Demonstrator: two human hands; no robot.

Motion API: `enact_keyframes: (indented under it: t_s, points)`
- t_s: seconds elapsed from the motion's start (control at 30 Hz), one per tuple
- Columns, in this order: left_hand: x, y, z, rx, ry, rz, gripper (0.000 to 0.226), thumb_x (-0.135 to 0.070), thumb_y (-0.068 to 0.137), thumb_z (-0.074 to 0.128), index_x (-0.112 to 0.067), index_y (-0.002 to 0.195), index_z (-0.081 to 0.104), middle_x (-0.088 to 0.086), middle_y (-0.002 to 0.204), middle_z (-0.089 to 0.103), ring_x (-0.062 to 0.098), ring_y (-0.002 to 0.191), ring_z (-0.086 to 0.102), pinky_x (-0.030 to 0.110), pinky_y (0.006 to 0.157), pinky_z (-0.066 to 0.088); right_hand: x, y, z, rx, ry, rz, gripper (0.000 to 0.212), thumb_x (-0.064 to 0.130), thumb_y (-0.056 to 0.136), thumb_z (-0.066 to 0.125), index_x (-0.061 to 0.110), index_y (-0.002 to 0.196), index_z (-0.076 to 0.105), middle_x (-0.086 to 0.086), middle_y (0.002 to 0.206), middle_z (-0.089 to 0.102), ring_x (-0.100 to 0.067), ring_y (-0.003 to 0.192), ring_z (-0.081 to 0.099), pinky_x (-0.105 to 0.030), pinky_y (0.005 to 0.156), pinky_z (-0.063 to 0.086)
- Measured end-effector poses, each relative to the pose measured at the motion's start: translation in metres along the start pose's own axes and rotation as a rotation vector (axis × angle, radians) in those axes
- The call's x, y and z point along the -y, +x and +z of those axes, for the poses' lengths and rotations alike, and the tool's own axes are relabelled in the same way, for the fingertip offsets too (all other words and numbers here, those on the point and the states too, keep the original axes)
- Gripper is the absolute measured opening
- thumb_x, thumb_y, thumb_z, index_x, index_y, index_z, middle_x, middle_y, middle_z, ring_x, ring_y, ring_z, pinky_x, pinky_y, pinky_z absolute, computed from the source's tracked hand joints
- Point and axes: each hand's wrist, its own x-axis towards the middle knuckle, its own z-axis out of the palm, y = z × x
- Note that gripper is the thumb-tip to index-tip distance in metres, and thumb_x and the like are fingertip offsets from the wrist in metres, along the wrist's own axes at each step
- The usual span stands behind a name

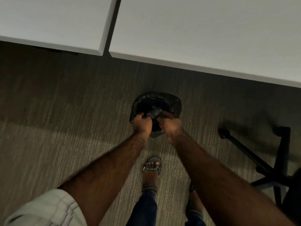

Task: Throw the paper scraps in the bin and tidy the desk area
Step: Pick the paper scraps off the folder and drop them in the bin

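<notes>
On the floor just off the desk (203, 38) edge stands the bin (156, 101), pale paper scraps (156, 112) in its mouth. Left hand (142, 123) and right hand (171, 123) each pinch the black liner (175, 103) at the near rim. Scraps look binned; next likely needs straightening the liner.

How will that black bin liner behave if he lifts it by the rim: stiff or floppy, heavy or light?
Probably floppy: the black bin liner looks thin, crinkled and glossy, and bunches where the left hand and right hand grip its near rim. Likely light: only some pale crumpled paper shows inside. The glossy film may slip, so a pinched fold seems safer.
</notes>
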Motion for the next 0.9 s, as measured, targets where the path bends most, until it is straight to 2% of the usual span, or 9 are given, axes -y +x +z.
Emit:
enact_keyframes:
  t_s: [0.13, 0.2, 0.3, 0.4, 0.47, 0.53, 0.63, 0.73, 0.9]
  points:
    - [-0.006, -0.021, 0.008, -0.010, 0.176, 0.126, 0.038, -0.028, 0.097, 0.063, -0.007, 0.129, 0.066, 0.017, 0.127, 0.071, 0.033, 0.120, 0.065, 0.031, 0.104, 0.048, 0.004, -0.019, -0.023, 0.008, 0.018, -0.040, 0.039, -0.008, 0.091, 0.070, 0.006, 0.127, 0.069, -0.009, 0.112, 0.072, -0.022, 0.101, 0.070, -0.037, 0.095, 0.058]
    - [-0.010, -0.039, 0.020, 0.023, 0.242, 0.195, 0.034, -0.029, 0.097, 0.063, -0.006, 0.122, 0.068, 0.016, 0.117, 0.075, 0.033, 0.113, 0.068, 0.035, 0.099, 0.053, 0.006, -0.029, -0.044, 0.014, -0.006, -0.073, 0.035, -0.009, 0.091, 0.070, 0.005, 0.122, 0.069, -0.007, 0.109, 0.073, -0.023, 0.101, 0.071, -0.037, 0.096, 0.058]
    - [-0.020, -0.070, 0.046, 0.093, 0.301, 0.312, 0.033, -0.027, 0.096, 0.066, -0.006, 0.121, 0.069, 0.013, 0.109, 0.077, 0.028, 0.105, 0.071, 0.036, 0.092, 0.056, 0.011, -0.045, -0.080, -0.020, -0.011, -0.114, 0.043, -0.007, 0.089, 0.072, 0.002, 0.130, 0.066, -0.014, 0.123, 0.074, -0.028, 0.115, 0.070, -0.045, 0.107, 0.055]
    - [-0.028, -0.107, 0.079, 0.160, 0.357, 0.461, 0.033, -0.028, 0.096, 0.065, -0.009, 0.123, 0.068, 0.010, 0.110, 0.077, 0.025, 0.104, 0.071, 0.032, 0.090, 0.056, 0.018, -0.060, -0.125, -0.056, 0.003, -0.175, 0.046, -0.004, 0.089, 0.074, 0.008, 0.133, 0.066, -0.001, 0.113, 0.072, -0.015, 0.103, 0.068, -0.043, 0.103, 0.057]
    - [-0.029, -0.128, 0.100, 0.219, 0.362, 0.521, 0.030, -0.030, 0.097, 0.063, -0.012, 0.120, 0.068, 0.009, 0.108, 0.077, 0.026, 0.101, 0.072, 0.040, 0.088, 0.060, 0.021, -0.070, -0.156, -0.069, 0.038, -0.214, 0.046, 0.001, 0.090, 0.074, 0.014, 0.134, 0.066, 0.005, 0.110, 0.070, -0.014, 0.107, 0.068, -0.039, 0.100, 0.059]
    - [-0.029, -0.157, 0.128, 0.268, 0.381, 0.580, 0.029, -0.034, 0.096, 0.062, -0.015, 0.117, 0.068, 0.007, 0.105, 0.077, 0.026, 0.098, 0.073, 0.043, 0.085, 0.061, 0.025, -0.082, -0.196, -0.116, 0.079, -0.277, 0.044, 0.002, 0.090, 0.076, 0.019, 0.130, 0.067, 0.007, 0.114, 0.070, -0.010, 0.108, 0.068, -0.026, 0.090, 0.061]
    - [-0.027, -0.204, 0.171, 0.332, 0.410, 0.749, 0.029, -0.033, 0.094, 0.064, -0.015, 0.117, 0.071, 0.006, 0.104, 0.078, 0.019, 0.095, 0.074, 0.034, 0.085, 0.059, 0.030, -0.104, -0.262, -0.219, 0.138, -0.351, 0.047, 0.001, 0.089, 0.077, 0.021, 0.130, 0.066, 0.005, 0.120, 0.068, 0.001, 0.106, 0.066, -0.013, 0.076, 0.057]
    - [-0.028, -0.240, 0.204, 0.432, 0.440, 0.888, 0.033, -0.038, 0.093, 0.061, -0.018, 0.118, 0.070, 0.002, 0.107, 0.077, 0.008, 0.094, 0.070, 0.027, 0.085, 0.058, 0.030, -0.124, -0.318, -0.307, 0.127, -0.405, 0.051, 0.003, 0.088, 0.079, 0.024, 0.132, 0.065, 0.002, 0.125, 0.068, 0.000, 0.108, 0.068, -0.012, 0.081, 0.054]
    - [-0.024, -0.323, 0.271, 0.578, 0.512, 1.071, 0.031, -0.036, 0.096, 0.062, -0.019, 0.121, 0.068, 0.000, 0.113, 0.074, 0.011, 0.101, 0.069, 0.024, 0.088, 0.054, 0.025, -0.168, -0.429, -0.447, 0.083, -0.423, 0.054, 0.017, 0.088, 0.082, 0.042, 0.132, 0.063, 0.017, 0.128, 0.066, 0.006, 0.113, 0.064, -0.012, 0.082, 0.050]
